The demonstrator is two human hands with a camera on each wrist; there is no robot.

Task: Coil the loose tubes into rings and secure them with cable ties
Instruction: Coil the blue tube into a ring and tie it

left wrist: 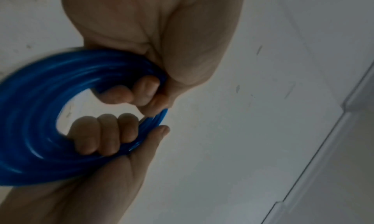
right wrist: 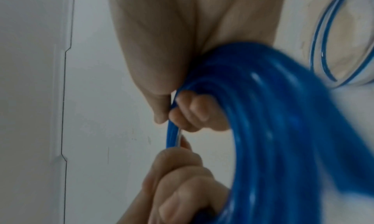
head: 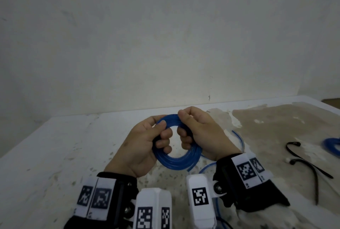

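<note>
Blue translucent tube (head: 176, 161) wound into a ring of several glossy turns, held up above the table (head: 55, 146). Left hand (head: 145, 146) curled round its left side, right hand (head: 198, 133) gripping the right side, thumb pinching at top. 2 black cable ties (head: 311, 166) lying well to the right.

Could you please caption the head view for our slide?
Both hands, left hand and right hand, grip a coiled blue plastic tube above the white table.
</note>
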